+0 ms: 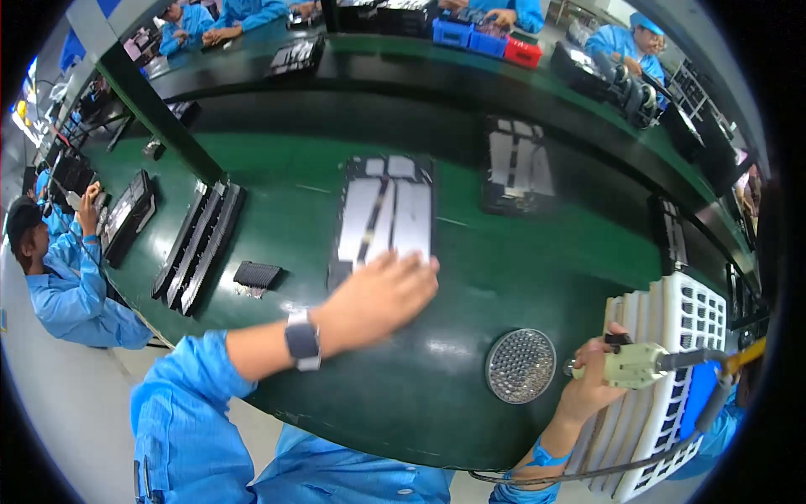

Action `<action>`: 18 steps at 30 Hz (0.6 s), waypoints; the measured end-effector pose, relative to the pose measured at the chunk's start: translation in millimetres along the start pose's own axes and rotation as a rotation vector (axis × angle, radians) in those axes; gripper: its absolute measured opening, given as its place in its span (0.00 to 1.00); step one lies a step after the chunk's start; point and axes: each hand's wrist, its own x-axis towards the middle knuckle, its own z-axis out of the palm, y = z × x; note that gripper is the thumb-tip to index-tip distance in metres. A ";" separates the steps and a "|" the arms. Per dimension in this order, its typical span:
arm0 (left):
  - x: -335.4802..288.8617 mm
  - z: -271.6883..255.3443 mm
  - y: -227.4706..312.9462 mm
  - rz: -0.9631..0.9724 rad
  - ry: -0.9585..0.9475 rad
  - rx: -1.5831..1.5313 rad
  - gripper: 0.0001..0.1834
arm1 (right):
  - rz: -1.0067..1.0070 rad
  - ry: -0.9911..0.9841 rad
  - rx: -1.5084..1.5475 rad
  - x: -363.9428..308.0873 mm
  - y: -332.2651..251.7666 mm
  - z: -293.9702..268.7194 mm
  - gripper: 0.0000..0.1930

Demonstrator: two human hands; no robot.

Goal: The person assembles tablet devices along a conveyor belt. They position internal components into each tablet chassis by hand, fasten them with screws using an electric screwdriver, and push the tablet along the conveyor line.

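Left hand point(378, 298) flat, fingers spread on near edge of open device chassis point(386, 214). Right hand point(592, 378) closed around electric screwdriver point(638, 363). Round screw dish point(520, 365) just left of that grip.

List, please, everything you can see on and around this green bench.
open device: one, black with silver panels, bench centre, under the left hand's fingertips
round dish of screws: one, silvery, near edge
electric screwdriver: one, cream, in the right hand
slotted rack: one, white, right edge
black trays: a few, left
bins: blue and red, far side
co-workers: several, in blue coats
left hand: flat on the device
right hand: gripping the screwdriver
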 end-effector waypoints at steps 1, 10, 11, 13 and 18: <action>11.5 6.2 -19.4 -0.013 0.015 0.138 0.20 | -0.004 -0.012 0.032 -1.0 2.6 -0.2 0.17; 82.2 6.6 -131.9 -0.360 -0.304 0.289 0.17 | 0.061 -0.111 0.106 -2.0 2.7 11.6 0.19; 91.8 4.8 -124.1 -0.362 -0.304 0.295 0.17 | 0.050 -0.148 0.092 -2.3 2.0 12.1 0.19; 115.1 5.2 -106.5 -0.405 -0.207 0.123 0.24 | 0.041 -0.152 0.121 -2.9 3.3 10.9 0.18; 157.0 72.7 -56.3 -0.484 0.097 -0.251 0.44 | 0.039 -0.129 0.131 -6.8 -5.7 16.8 0.17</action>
